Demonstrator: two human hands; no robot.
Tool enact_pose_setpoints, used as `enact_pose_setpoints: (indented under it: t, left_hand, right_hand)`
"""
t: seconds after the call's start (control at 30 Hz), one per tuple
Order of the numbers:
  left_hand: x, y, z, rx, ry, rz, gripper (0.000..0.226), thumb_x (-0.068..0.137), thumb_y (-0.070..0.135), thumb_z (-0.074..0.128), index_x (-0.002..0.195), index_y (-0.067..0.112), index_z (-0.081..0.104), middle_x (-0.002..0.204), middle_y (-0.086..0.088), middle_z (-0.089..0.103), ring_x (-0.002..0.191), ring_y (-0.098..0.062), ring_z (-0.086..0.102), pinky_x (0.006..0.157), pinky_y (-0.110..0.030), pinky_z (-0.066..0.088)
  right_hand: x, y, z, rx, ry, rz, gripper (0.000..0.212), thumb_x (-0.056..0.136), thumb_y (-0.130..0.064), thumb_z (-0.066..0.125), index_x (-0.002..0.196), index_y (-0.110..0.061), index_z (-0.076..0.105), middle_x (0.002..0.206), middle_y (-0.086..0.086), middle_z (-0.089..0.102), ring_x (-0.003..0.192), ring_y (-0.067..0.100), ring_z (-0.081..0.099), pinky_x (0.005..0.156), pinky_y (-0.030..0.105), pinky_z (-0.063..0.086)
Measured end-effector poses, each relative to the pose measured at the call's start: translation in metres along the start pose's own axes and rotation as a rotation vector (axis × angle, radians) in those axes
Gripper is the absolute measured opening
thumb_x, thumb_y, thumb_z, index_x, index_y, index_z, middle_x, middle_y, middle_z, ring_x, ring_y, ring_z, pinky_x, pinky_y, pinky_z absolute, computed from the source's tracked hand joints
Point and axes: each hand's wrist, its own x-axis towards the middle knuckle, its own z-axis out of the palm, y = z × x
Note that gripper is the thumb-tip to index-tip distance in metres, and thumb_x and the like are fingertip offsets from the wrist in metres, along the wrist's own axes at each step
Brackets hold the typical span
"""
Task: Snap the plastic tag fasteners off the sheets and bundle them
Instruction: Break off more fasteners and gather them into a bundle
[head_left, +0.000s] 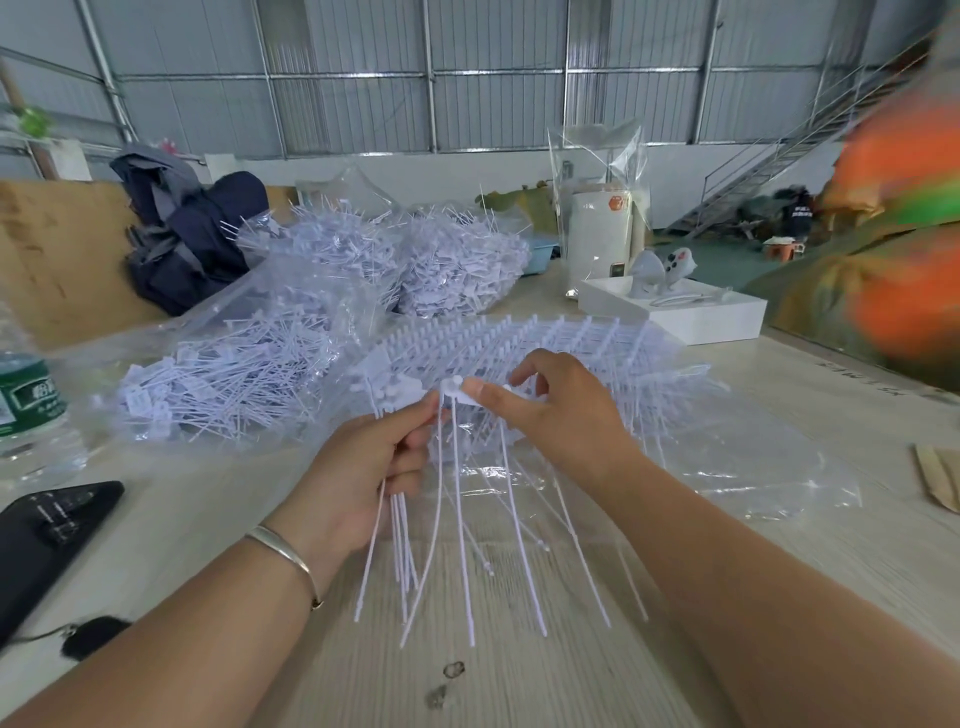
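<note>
On the pale wood-grain table (519, 691), both hands are working at a sheet of fasteners (545, 338) lying on clear plastic wrap (753, 467). The left hand (358, 467) is gripping a bundle of fasteners (405, 545), fingers curled round the stems near their heads, thin tails hanging down toward the table edge. The right hand (550, 410) is pinching a single fastener (462, 467) by its flat tag head between thumb and forefinger, just beside the left fingertips; its long tail is dangling below. More loose tails are fanning out under the right wrist. A silver bracelet (291, 556) is sitting on the left wrist.

Left and behind, three clear bags of fasteners (234, 374) are lying heaped, one near, two farther back. A water bottle (26, 405) is standing at the left edge, a black phone (47, 540) lying in front of it. Behind the sheet, a white box (691, 317) is sitting with a white cylinder (602, 239) beside it. A dark jacket (192, 239) is slumping at back left. A blurred orange-and-green shape (893, 218) is filling the right edge; cannot tell what it is.
</note>
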Motion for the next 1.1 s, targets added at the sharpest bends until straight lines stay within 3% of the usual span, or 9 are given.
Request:
enact_pose_setpoints:
  t: [0.07,0.2,0.3,0.43,0.6,0.67,0.83,1.0,1.1]
  left_hand:
    - [-0.002,0.001,0.003,-0.071,-0.085,-0.039,0.017,0.071,0.027,0.068,0.074,0.015,0.057,0.049,0.008,0.037,0.033,-0.001,0.023,0.031,-0.014,0.015]
    - [-0.005,-0.001,0.006,-0.198,-0.198,-0.117,0.022,0.078,0.020,0.061,0.056,0.015,0.061,0.051,0.007,0.036,0.031,-0.001,0.022,0.034,-0.014,0.012]
    - [-0.005,0.002,0.006,-0.216,-0.188,-0.106,0.015,0.076,0.020,0.061,0.062,0.013,0.063,0.056,0.005,0.038,0.030,0.000,0.023,0.033,-0.014,0.011]
    - [0.002,0.003,0.001,-0.238,-0.093,-0.043,0.012,0.074,0.023,0.062,0.077,0.013,0.056,0.053,0.004,0.039,0.030,-0.003,0.025,0.032,-0.015,0.011]
    - [0.007,0.003,-0.004,-0.245,0.162,0.002,0.020,0.094,0.020,0.056,0.077,0.010,0.056,0.050,0.000,0.051,0.036,-0.010,0.044,0.035,-0.018,0.039]
    - [0.007,0.002,-0.002,-0.223,0.191,0.001,0.022,0.097,0.021,0.054,0.077,0.010,0.054,0.049,0.000,0.050,0.038,-0.011,0.045,0.038,-0.019,0.041]
    - [0.003,0.002,-0.003,0.085,0.053,0.019,0.036,0.099,0.028,0.052,0.067,0.021,0.037,0.045,0.008,0.029,0.034,-0.006,0.022,0.034,-0.015,0.019]
    - [-0.005,0.004,-0.003,0.496,0.016,0.061,0.033,0.083,0.021,0.073,0.053,0.023,0.061,0.041,0.008,0.034,0.032,-0.007,0.025,0.034,-0.015,0.020]
    - [-0.005,0.004,-0.001,0.684,0.069,0.187,0.028,0.071,0.012,0.078,0.049,0.024,0.065,0.043,0.010,0.049,0.035,-0.005,0.041,0.039,-0.014,0.029]
  right_hand:
    - [-0.003,-0.002,0.003,0.095,-0.046,-0.029,0.070,0.055,-0.085,0.046,0.091,-0.027,0.057,0.081,-0.012,0.043,0.070,0.003,0.047,0.065,0.022,0.035]
    - [-0.006,-0.001,0.009,0.189,-0.133,-0.066,0.070,0.057,-0.083,0.046,0.097,-0.027,0.059,0.083,-0.012,0.044,0.075,0.004,0.046,0.069,0.022,0.034]
    - [-0.005,0.001,0.008,0.158,-0.100,-0.090,0.069,0.056,-0.085,0.047,0.094,-0.029,0.059,0.083,-0.013,0.045,0.075,0.003,0.047,0.068,0.021,0.034]
    - [-0.003,0.001,0.004,-0.051,-0.027,-0.201,0.069,0.056,-0.087,0.040,0.081,-0.025,0.058,0.083,-0.008,0.049,0.072,0.007,0.050,0.061,0.023,0.035]
    - [-0.002,-0.001,-0.001,-0.204,0.064,-0.300,0.062,0.068,-0.084,0.033,0.062,-0.025,0.053,0.071,-0.005,0.044,0.061,0.008,0.048,0.053,0.026,0.031]
    - [-0.002,-0.001,-0.003,-0.193,0.106,-0.324,0.062,0.072,-0.081,0.035,0.054,-0.023,0.048,0.066,-0.004,0.041,0.058,0.011,0.045,0.052,0.027,0.030]
    - [0.000,0.001,-0.012,-0.291,0.142,-0.311,0.062,0.078,-0.073,0.045,0.050,-0.018,0.055,0.061,-0.002,0.044,0.056,0.015,0.047,0.052,0.031,0.034]
    - [0.004,0.005,-0.018,-0.449,0.060,-0.315,0.058,0.079,-0.068,0.049,0.052,-0.018,0.062,0.061,-0.002,0.047,0.059,0.015,0.050,0.049,0.027,0.027]
    - [0.003,0.002,-0.017,-0.507,0.013,-0.364,0.060,0.080,-0.063,0.057,0.040,-0.022,0.041,0.055,-0.003,0.037,0.050,0.010,0.039,0.047,0.026,0.019]
